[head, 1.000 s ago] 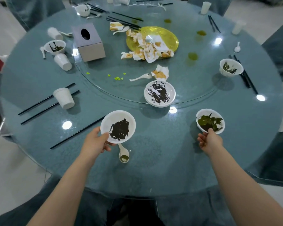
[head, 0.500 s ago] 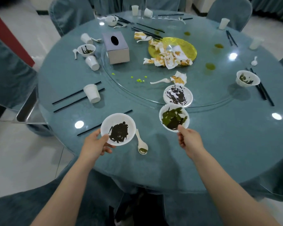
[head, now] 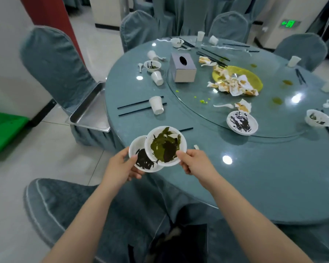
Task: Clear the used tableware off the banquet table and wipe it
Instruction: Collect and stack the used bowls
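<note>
The left hand (head: 120, 166) grips a white bowl (head: 139, 158) smeared dark, and the right hand (head: 195, 161) pinches the rim of a second bowl (head: 165, 146) of green leftovers — it overlaps the first. Both are held at the table (head: 254, 177) edge — a metal tray (head: 89, 112) sits on a chair beyond.

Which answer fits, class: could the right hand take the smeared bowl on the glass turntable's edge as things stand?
Probably not yet. The right hand already grips the green-smeared bowl; the smeared bowl lies unobstructed beyond it, so the path looks free but the fingers are occupied.
</note>
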Available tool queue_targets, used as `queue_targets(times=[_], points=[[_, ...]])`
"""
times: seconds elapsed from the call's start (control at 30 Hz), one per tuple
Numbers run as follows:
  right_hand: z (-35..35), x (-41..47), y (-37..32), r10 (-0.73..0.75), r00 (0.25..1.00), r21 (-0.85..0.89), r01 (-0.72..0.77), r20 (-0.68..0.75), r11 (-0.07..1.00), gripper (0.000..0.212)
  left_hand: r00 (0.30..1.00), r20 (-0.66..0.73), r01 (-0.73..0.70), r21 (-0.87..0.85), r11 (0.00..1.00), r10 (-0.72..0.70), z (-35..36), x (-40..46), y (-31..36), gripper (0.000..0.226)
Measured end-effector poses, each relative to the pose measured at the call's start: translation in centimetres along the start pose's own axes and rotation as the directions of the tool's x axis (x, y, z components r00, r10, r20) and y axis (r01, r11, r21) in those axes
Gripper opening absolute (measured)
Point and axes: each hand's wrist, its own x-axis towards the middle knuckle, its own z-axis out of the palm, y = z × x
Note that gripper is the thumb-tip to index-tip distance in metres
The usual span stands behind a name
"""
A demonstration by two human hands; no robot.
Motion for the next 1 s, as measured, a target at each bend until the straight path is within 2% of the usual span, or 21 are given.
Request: queue_targets(times=[0.17, 0.27, 0.4, 0.53, 0.67, 0.77, 0.93, 1.0], points=[[4.9, -1.5, 0.6, -0.001, 0.999, -0.184, 0.009, 0.046, 0.983, 0.032, 1.000, 0.002, -0.031, 0.014, 0.999, 0.031, -3.0, -3.3, -1.5, 0.032], [7.0, -1.8, 0.6, 0.005, 0.999, -0.290, 0.006, 0.037, 0.957, 0.021, 0.999, -0.013, -0.033, 0.025, 0.999, 0.033, -4.2, -4.6, -2.3, 0.031], [9.1, -1.7, 0.0, 0.006, 0.983, -0.305, 0.052, 0.185, 0.951, 0.003, 0.999, -0.033, -0.017, 0.050, 0.999, 0.018, -5.8, -5.4, -2.6, 0.035], [9.8, -1.4, -0.9, -0.067, 0.963, -0.271, 0.139, 0.259, 0.953, 0.015, 0.998, -0.060, -0.019, 0.051, 0.999, 0.022, -6.1, -5.6, -2.3, 0.033], [8.5, -1.8, -0.5, -0.114, 0.967, -0.260, 0.173, 0.230, 0.950, 0.015, 0.998, -0.061, 0.014, 0.038, 0.999, -0.012, -5.1, -6.0, -2.4, 0.030], [7.0, -2.4, 0.2, -0.088, 0.982, -0.218, 0.125, 0.169, 0.968, 0.023, 0.999, -0.036, -0.023, 0.046, 0.999, 0.025, -3.8, -5.6, -2.1, 0.033], [4.9, -5.1, 1.3, -0.076, 0.996, -0.160, 0.080, 0.036, 0.984, 0.031, 0.995, 0.077, -0.059, 0.008, 0.998, 0.058, -1.6, -6.4, -1.5, 0.028], [4.2, -6.9, 1.6, -0.082, 0.996, -0.172, 0.075, -0.034, 0.982, 0.031, 0.988, 0.137, -0.080, 0.033, 0.996, 0.074, -1.0, -7.2, -1.2, 0.015]])
